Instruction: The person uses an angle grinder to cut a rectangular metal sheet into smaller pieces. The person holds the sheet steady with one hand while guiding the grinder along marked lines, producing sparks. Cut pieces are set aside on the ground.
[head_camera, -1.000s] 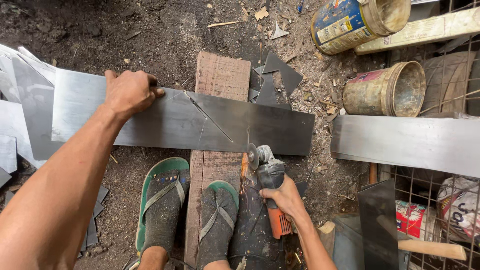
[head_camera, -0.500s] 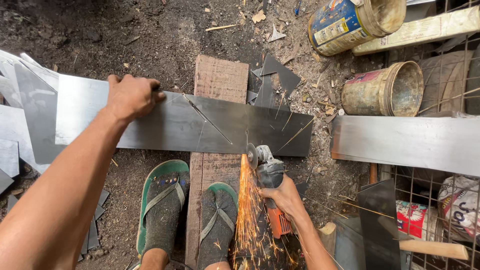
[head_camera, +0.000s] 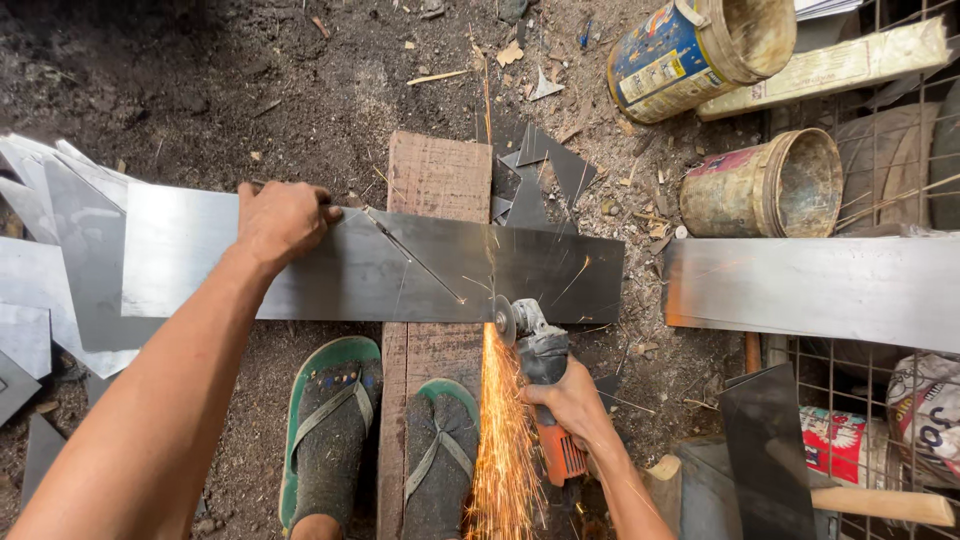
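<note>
Down on the dirt floor, from the head view, a long grey steel strip (head_camera: 380, 268) lies crosswise over a wooden plank (head_camera: 437, 180), and the person crouches over it with both sandalled feet (head_camera: 385, 440) planted near the plank's near end. Their left arm stretches out straight from the lower left corner, and the left hand (head_camera: 280, 220) presses down flat on the strip's far edge, fingers (head_camera: 325, 212) curled over that edge and clamped on the metal. The right arm comes up from the bottom edge, bent at the wrist, and the right hand (head_camera: 572, 402) wraps tight around the body of an orange angle grinder (head_camera: 545, 385). Its disc (head_camera: 503, 320) touches the strip's near edge just above the plank, and a stream of sparks (head_camera: 500, 450) pours down towards the feet. Behind the plank lie dark triangular offcuts (head_camera: 545, 170). To the right sit two worn paint buckets (head_camera: 765, 185) and another steel strip (head_camera: 810, 288); more sheets (head_camera: 50, 260) pile up at the left.
</note>
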